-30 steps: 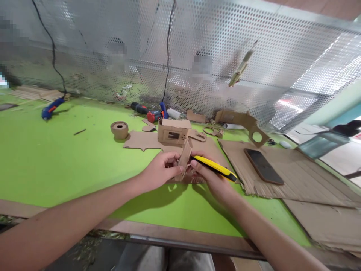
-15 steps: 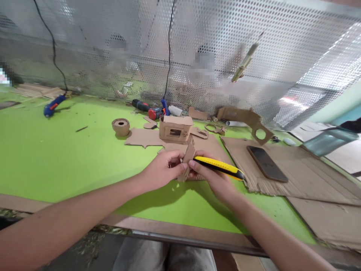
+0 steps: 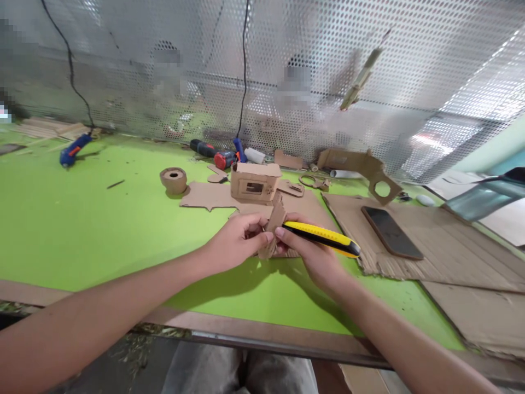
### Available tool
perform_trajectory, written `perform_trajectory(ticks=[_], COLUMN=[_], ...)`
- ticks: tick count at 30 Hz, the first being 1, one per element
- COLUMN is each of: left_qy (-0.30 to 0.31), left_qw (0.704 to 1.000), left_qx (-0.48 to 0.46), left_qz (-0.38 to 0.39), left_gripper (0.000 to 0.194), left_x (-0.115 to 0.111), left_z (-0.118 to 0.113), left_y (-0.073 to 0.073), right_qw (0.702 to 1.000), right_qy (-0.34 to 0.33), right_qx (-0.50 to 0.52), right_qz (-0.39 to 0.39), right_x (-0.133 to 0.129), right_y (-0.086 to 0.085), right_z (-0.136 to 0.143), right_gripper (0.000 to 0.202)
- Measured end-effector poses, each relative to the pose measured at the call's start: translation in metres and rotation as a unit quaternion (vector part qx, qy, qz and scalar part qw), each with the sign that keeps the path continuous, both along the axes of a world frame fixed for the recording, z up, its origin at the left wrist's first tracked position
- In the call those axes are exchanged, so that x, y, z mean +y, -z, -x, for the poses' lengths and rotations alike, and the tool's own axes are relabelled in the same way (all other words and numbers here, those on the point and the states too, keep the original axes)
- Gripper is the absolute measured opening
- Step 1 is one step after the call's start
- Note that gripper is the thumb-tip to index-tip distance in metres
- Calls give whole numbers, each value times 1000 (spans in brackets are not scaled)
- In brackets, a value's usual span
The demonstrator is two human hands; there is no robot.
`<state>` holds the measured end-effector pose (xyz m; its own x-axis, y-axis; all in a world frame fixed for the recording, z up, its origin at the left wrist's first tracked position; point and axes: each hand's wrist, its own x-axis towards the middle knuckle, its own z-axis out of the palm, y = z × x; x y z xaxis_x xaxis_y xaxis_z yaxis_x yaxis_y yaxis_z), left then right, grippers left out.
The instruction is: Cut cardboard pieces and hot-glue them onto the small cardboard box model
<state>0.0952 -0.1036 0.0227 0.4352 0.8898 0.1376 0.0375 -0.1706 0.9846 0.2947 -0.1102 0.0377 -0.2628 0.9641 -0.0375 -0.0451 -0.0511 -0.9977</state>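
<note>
My left hand (image 3: 240, 241) pinches a narrow cardboard piece (image 3: 274, 225) between thumb and fingers, above the green tabletop. On its other side my right hand (image 3: 309, 249) is closed around a yellow and black utility knife (image 3: 324, 235), whose body sticks out to the right. The right thumb presses against the cardboard piece too. The knife's blade end is hidden by the fingers and the piece. Just behind the hands stands a small cardboard box (image 3: 255, 183) with a rectangular window, on a flat cut cardboard sheet (image 3: 209, 196).
A round cardboard ring piece (image 3: 174, 180) stands left of the box. Behind lie a drill (image 3: 213, 153) and a glue gun (image 3: 76, 150) on a cord. To the right, a phone (image 3: 391, 232) rests on large cardboard (image 3: 451, 246). A perforated metal screen (image 3: 205, 71) closes the back.
The camera view has shifted slightly. Both hands keep their hold on the cardboard piece and the knife, with hardly any other difference.
</note>
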Motion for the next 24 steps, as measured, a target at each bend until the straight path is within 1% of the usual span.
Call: perform_trajectory(ticks=[2,6,10,13,19,24], left_qy=[3,-13,2,4,11,-9], left_qw=[1000,1000,997,994,987,995], left_qx=[-2,-5,-56,-72,-91,-39], left_qz=[5,3,51,86,128,91], left_gripper=[28,35,43,46,42,36], left_x=[2,4,3,1,-1,0], left_z=[0,0,-1,-2,-3,-1], left_y=[2,3,-1,-5,-9,-7], right_qw=[1000,999,998,997,996,996], right_qy=[2,8,-1,1,-3,5], right_qx=[2,30,52,54,64,63], right_qz=[3,26,46,57,58,65], right_x=[1,3,4,4,7,9], right_y=[0,0,0,0,9,13], right_z=[-1,-2,-3,-4,-8,-8], right_gripper=[26,31,35,38,40,43])
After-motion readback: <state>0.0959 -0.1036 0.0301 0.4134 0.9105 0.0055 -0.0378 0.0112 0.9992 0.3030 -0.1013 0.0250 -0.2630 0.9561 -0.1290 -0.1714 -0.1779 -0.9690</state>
